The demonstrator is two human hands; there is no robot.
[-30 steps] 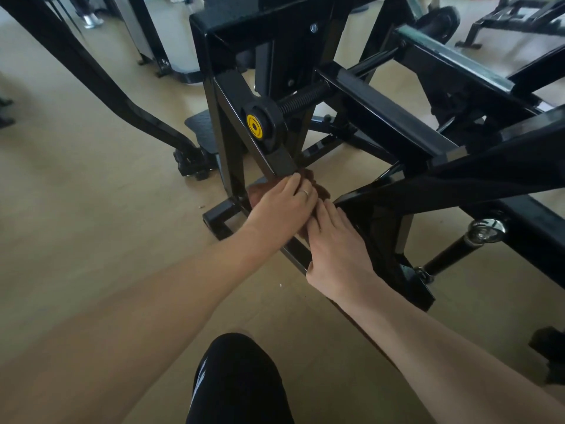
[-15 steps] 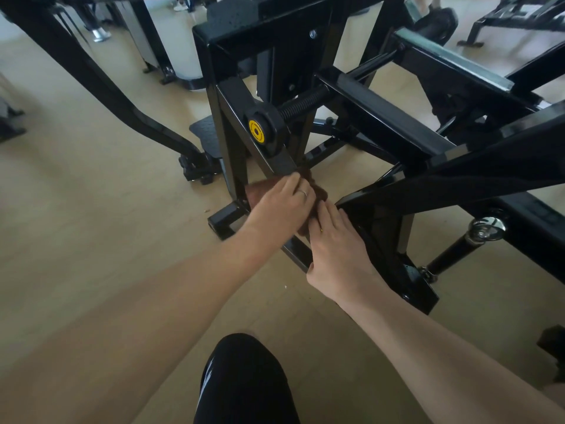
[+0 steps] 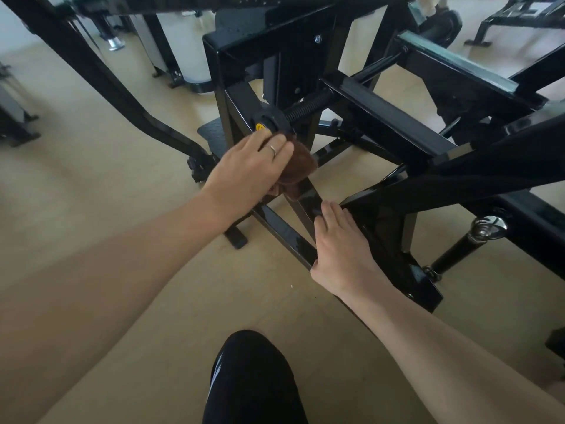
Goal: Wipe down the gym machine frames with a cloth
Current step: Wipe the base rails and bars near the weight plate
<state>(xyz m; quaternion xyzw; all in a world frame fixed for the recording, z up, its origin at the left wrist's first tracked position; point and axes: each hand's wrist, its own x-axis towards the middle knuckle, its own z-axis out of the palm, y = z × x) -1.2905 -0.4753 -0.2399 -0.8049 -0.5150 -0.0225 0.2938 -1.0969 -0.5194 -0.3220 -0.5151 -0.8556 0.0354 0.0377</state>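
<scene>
Since a second ago, my left hand (image 3: 253, 166) has slid up the slanted bar (image 3: 301, 191) of the black machine frame (image 3: 382, 108), away from my right hand, and is now sitting just below the round knob with the yellow sticker (image 3: 269, 122). From the head camera, I am pressing the brown cloth (image 3: 295, 169) against that bar, fingers lying fairly straight over it; the cloth is bunching out from under my fingertips, and a ring (image 3: 273, 149) is showing on one finger. My right hand (image 3: 339, 249) is resting lower on the same frame where the bars meet, fingers fairly flat against the metal and holding nothing, well apart from the cloth. My knee in black fabric (image 3: 253, 381) is showing at the bottom edge, over the tan floor (image 3: 91, 166). A chrome knob (image 3: 487, 226) is glinting on the right.
</scene>
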